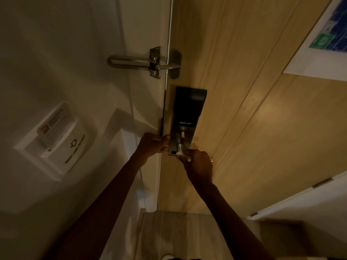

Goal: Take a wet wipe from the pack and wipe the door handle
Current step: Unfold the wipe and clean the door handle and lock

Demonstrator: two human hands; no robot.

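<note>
A black smart lock plate is fixed to the wooden door, with a metal door handle at its lower end. My right hand is closed around a white wet wipe and presses it against the handle, hiding most of the lever. My left hand grips the door's edge just left of the lock plate. The wipe pack is not in view.
A metal swing-bar door guard spans the frame and door above the lock. A white key-card holder is on the left wall. A framed notice hangs on the door's upper right. Wood-look floor lies below.
</note>
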